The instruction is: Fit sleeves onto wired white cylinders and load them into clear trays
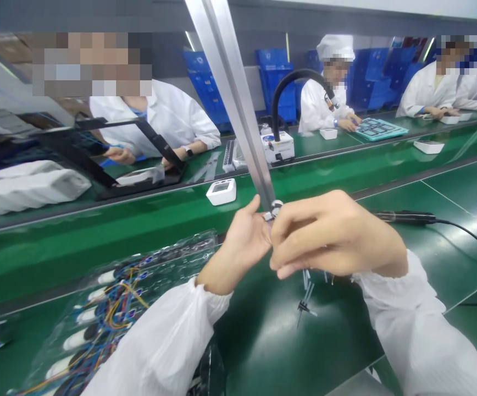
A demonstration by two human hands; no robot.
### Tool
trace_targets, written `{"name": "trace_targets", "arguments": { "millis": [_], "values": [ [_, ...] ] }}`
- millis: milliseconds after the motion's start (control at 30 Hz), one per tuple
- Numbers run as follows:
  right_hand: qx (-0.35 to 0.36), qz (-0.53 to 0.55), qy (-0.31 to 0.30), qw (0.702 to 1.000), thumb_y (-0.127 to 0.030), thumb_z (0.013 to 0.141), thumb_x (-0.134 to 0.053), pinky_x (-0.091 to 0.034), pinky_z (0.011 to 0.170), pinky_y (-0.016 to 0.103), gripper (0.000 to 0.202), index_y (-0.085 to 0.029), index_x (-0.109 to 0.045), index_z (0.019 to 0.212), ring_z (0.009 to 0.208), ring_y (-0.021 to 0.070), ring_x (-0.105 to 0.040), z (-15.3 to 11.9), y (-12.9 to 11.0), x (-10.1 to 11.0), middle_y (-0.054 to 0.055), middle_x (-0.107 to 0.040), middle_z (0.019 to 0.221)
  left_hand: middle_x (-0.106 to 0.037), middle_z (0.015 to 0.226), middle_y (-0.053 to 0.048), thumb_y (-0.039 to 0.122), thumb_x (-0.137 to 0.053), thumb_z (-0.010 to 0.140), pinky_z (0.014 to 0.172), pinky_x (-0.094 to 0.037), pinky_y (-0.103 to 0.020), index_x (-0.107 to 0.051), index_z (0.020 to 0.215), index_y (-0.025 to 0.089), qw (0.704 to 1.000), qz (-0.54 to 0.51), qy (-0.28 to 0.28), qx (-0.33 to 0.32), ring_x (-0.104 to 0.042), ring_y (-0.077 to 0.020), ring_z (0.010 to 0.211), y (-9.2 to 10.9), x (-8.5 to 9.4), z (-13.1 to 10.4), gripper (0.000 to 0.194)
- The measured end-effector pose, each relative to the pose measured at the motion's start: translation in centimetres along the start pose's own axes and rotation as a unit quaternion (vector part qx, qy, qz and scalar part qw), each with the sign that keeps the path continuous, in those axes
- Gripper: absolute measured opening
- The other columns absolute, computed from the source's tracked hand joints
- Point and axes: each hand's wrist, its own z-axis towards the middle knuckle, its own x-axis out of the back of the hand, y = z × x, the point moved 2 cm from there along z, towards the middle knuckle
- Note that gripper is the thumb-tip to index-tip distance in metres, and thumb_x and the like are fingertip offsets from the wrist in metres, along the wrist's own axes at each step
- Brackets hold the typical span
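My left hand [247, 234] is raised over the bench, palm up, with its thumb stretched away; its fingertips are partly covered by my other hand. My right hand [333, 234] is closed in a pinch right against it, and what is between those fingers is hidden. A small silvery part [277, 208] shows just above the place where the hands meet, at the foot of the metal post; I cannot tell which hand touches it. Beneath the right hand, thin pale-blue tube pieces [306, 280] and a small black clip-like part [303, 306] lie on the green bench [263, 341].
Wired white cylindrical parts [76, 338] lie on clear plastic at left. A metal post [238, 104] rises ahead. A black pen-like tool [405, 218] with a cable lies at right. A white display device [221, 191] sits on the green belt. Several co-workers in white sit opposite.
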Motion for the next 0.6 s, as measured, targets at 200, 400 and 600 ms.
{"name": "trace_targets", "arguments": {
  "millis": [200,400,600],
  "values": [
    [-0.046,0.094,-0.024,0.994,-0.026,0.094,-0.077,-0.06,0.078,0.023,0.015,-0.016,-0.077,0.106,0.086,0.0132,-0.075,-1.1,1.9,2.4,0.006,-0.077,0.102,-0.058,0.07,-0.003,0.025,-0.032,0.111,0.038,-0.038,-0.014,-0.057,0.093,0.011,0.989,-0.073,0.107,-0.068,-0.047,-0.006,0.045,4.6,-0.5,-2.3,0.034],
    [-0.467,-0.222,-0.082,0.852,-0.027,0.096,-0.072,-0.056,0.092,0.027,0.028,-0.016,-0.071,0.122,0.105,0.0185,-0.073,-3.6,12.3,4.1,0.012,-0.075,0.123,-0.051,0.06,0.001,0.045,-0.038,0.111,0.031,-0.032,-0.013,-0.061,0.096,0.013,0.97,-0.06,0.114,-0.204,-0.042,-0.0046,0.038,8.3,0.7,-6.2,0.042],
    [-0.629,-0.255,-0.251,0.69,-0.027,0.087,-0.084,-0.061,0.087,0.037,0.027,-0.011,-0.074,0.106,0.095,0.0222,-0.073,-5.9,18.6,0.5,0.011,-0.076,0.107,-0.053,0.059,0.004,0.049,-0.056,0.105,0.035,-0.039,-0.009,-0.062,0.098,0.015,0.95,-0.075,0.119,-0.28,-0.047,-0.004,0.041,11.3,3.4,-10.1,0.035]
  ]
}}
